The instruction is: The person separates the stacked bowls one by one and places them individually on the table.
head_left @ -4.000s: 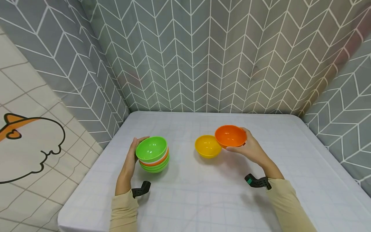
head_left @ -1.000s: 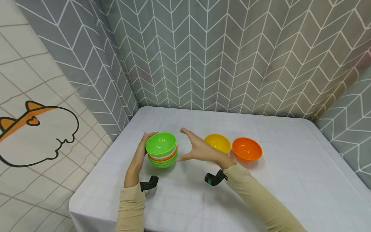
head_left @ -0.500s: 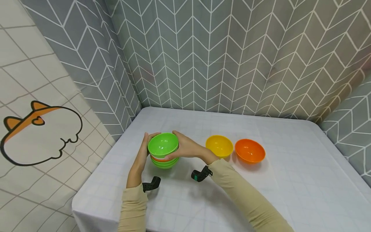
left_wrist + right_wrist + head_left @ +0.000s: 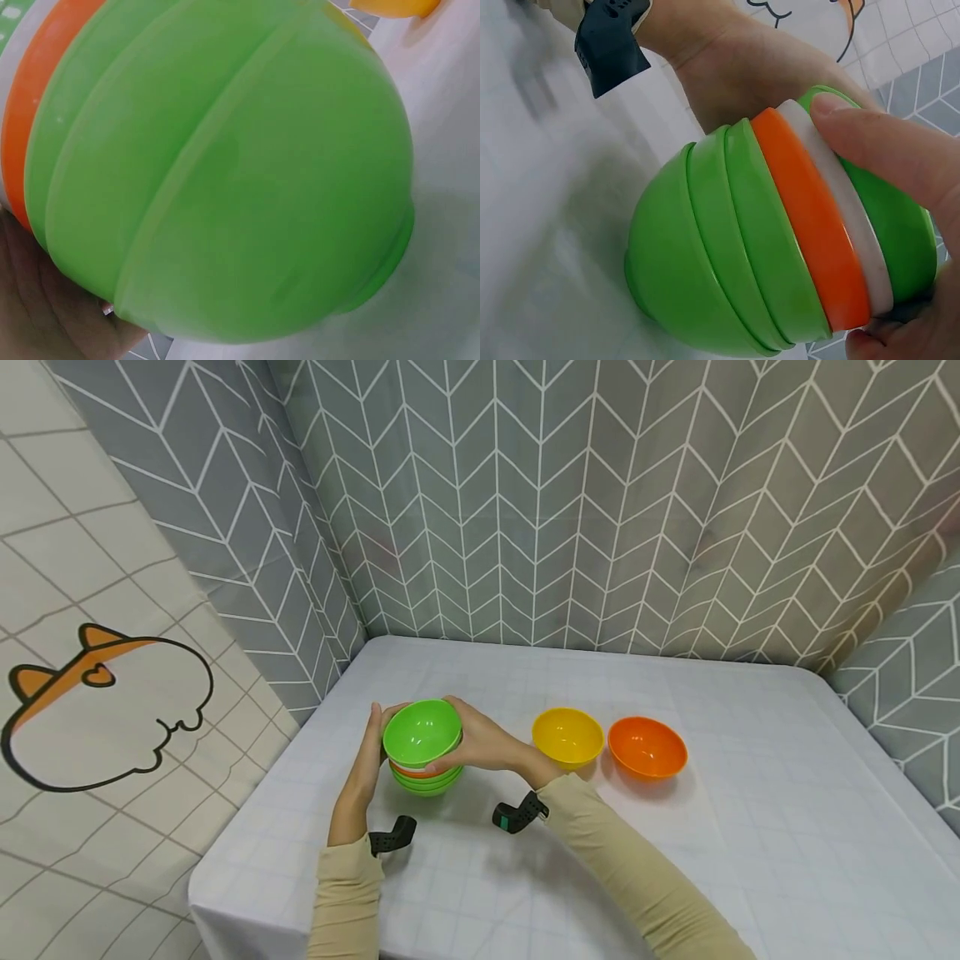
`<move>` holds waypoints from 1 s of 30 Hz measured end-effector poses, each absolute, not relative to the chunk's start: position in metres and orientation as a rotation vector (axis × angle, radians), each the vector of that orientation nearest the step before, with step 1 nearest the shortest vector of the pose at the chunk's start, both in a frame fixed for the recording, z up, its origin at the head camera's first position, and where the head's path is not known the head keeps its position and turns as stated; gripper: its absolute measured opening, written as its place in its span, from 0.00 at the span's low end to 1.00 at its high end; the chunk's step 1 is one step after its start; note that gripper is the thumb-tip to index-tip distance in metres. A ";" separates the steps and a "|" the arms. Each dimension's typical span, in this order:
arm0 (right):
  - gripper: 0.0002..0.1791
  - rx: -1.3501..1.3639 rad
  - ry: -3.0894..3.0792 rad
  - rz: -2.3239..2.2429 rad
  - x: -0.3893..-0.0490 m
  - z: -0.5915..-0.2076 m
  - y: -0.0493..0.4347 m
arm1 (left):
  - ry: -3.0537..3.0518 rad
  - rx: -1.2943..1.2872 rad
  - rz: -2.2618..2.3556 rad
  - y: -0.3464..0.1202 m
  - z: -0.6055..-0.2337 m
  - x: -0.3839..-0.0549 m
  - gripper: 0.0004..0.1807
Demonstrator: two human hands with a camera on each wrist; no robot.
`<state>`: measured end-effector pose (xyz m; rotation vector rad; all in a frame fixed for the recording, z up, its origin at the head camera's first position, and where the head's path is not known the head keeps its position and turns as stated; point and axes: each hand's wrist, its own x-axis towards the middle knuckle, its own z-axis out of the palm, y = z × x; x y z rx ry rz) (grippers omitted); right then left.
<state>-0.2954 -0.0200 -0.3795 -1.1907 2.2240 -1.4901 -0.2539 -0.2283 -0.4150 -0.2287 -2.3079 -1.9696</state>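
Right hand (image 4: 486,740) gripping top green bowl (image 4: 422,732); left hand (image 4: 366,760) holding side of bowl stack (image 4: 427,782), stack resting on left part of white table (image 4: 480,877). Yellow bowl (image 4: 567,738) and orange bowl (image 4: 647,748) sitting side by side, right of stack.

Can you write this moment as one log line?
left hand: holds bowl stack; right hand: grips top green bowl; yellow bowl, orange bowl: on table
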 end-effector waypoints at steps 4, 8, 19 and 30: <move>0.46 -1.205 2.233 -1.509 -0.294 -0.378 -0.020 | -2.309 -0.232 -1.955 -0.228 -0.416 -0.254 0.44; 0.46 -1.203 2.224 -1.530 -0.292 -0.375 -0.018 | -2.299 -0.238 -1.951 -0.229 -0.416 -0.253 0.43; 0.50 -1.016 2.306 -1.658 -0.279 -0.354 0.013 | -2.341 -0.221 -1.959 -0.229 -0.416 -0.254 0.44; 0.53 -0.768 2.553 -1.645 -0.268 -0.356 0.085 | -2.359 -0.208 -1.945 -0.227 -0.415 -0.255 0.44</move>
